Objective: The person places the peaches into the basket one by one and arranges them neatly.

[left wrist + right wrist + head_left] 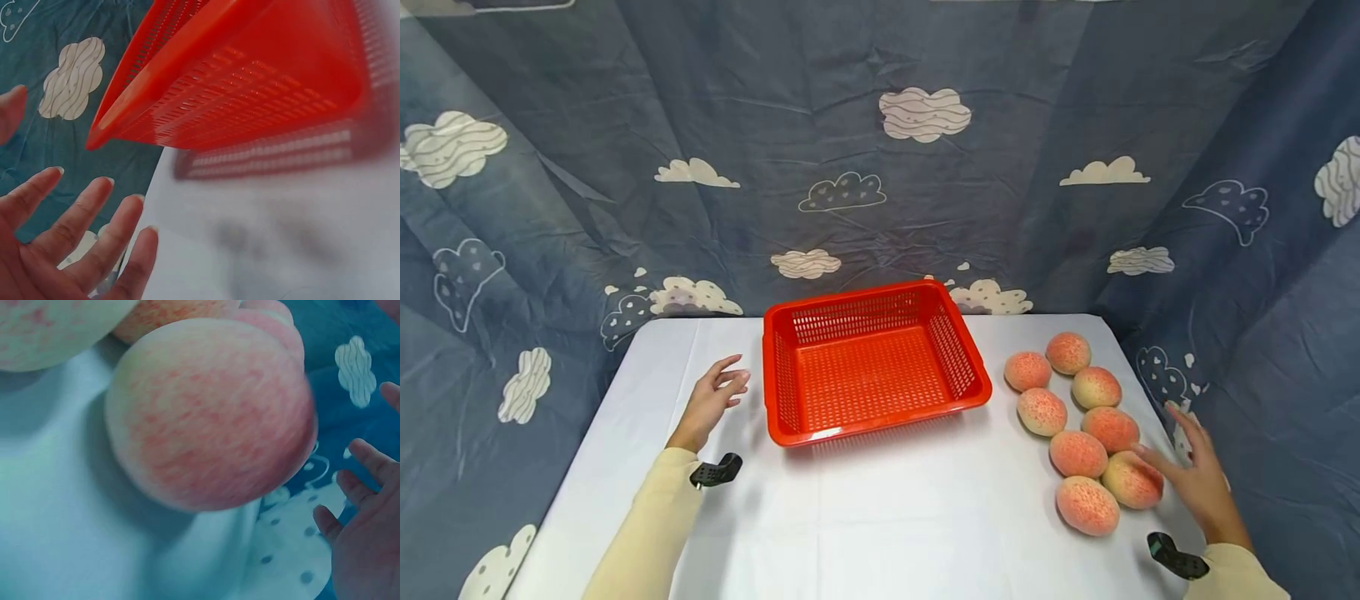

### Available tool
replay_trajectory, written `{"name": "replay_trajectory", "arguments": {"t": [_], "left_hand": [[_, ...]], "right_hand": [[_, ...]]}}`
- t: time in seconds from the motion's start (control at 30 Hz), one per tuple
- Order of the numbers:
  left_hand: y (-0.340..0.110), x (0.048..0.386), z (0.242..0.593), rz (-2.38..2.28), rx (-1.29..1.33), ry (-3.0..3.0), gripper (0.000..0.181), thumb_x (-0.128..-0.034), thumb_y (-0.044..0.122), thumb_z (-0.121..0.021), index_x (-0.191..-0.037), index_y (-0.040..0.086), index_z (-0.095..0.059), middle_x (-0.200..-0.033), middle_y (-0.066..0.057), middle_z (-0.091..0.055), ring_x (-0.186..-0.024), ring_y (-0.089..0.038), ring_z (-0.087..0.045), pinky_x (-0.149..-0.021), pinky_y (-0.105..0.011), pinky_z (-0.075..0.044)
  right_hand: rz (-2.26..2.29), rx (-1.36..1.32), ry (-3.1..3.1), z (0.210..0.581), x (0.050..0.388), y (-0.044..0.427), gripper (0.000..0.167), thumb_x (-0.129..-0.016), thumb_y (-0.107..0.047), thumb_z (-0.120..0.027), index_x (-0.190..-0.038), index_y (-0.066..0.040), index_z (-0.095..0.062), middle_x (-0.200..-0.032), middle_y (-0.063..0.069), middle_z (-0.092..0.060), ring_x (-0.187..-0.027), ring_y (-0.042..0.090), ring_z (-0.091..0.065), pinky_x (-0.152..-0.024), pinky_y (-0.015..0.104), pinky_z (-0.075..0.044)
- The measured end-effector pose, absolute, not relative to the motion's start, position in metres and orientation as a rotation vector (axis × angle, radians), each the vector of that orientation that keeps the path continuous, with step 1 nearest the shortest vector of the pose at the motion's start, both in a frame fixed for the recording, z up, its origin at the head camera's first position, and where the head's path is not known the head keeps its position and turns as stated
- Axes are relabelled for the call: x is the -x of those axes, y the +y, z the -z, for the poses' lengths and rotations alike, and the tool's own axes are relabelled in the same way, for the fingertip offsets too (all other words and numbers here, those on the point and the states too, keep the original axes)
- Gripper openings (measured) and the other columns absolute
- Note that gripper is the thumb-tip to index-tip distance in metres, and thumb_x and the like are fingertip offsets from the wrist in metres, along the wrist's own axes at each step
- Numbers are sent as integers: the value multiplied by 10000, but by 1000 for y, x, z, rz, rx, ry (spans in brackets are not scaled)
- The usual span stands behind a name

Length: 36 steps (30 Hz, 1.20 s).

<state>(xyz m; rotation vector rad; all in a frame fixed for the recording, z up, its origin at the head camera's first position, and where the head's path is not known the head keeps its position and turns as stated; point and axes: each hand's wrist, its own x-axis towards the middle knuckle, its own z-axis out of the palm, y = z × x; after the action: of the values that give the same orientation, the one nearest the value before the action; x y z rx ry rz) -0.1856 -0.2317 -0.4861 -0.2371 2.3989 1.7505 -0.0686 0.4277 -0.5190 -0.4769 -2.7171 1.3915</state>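
Note:
My left hand (709, 402) hovers just left of a red plastic basket (781, 379), apart from it, with its fingers loosely spread and nothing in them. The left wrist view shows the same basket (250, 94) beyond the relaxed fingers (100, 240). On the right, my right hand (1201, 475) is beside the nearest peaches at the table's right edge, spread and holding nothing. Closest to it is a yellow-and-red peach (1133, 481), which fills much of the right wrist view as a large peach (212, 415). Whether the thumb touches that peach I cannot tell.
Several more peaches, among them a front one (1087, 506) and a back one (1068, 353), lie in a loose double row on the white table (880, 517). Dark blue cloud-patterned cloth (985, 208) hangs behind and along both sides.

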Motion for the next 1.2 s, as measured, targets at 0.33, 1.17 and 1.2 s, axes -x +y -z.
{"name": "replay_trajectory", "arguments": {"t": [0.33, 1.17, 1.2], "left_hand": [[-227, 194, 493, -1791, 269, 2237, 628, -986, 225, -563, -1499, 27, -259, -1377, -278, -453, -955, -193, -650, -892, -381, -518], [-207, 189, 504, -1899, 386, 2083, 551, -953, 117, -608, -1422, -36, -362, -832, 53, -627, -697, -65, -602, -671, -244, -534], [-207, 189, 504, -1902, 386, 2081, 546, -954, 112, -605, -1420, -35, -364, -827, 49, -629, -688, -68, -602, -654, -239, -533]], "right_hand": [[-1522, 685, -2671, 545, 62, 427, 893, -893, -429, -667, -1536, -386, -49, -1614, 90, -17, -1454, 372, -21, -1140, 559, -121], [-1602, 875, -2705, 557, 37, 415, 951, -824, -344, -770, -1550, -244, -166, -1571, 184, -166, -1325, 340, -288, -1069, 539, -313], [-1617, 864, -2704, 557, 35, 415, 960, -825, -320, -772, -1552, -258, -148, -1570, 193, -156, -1310, 287, -321, -1072, 565, -293]]}}
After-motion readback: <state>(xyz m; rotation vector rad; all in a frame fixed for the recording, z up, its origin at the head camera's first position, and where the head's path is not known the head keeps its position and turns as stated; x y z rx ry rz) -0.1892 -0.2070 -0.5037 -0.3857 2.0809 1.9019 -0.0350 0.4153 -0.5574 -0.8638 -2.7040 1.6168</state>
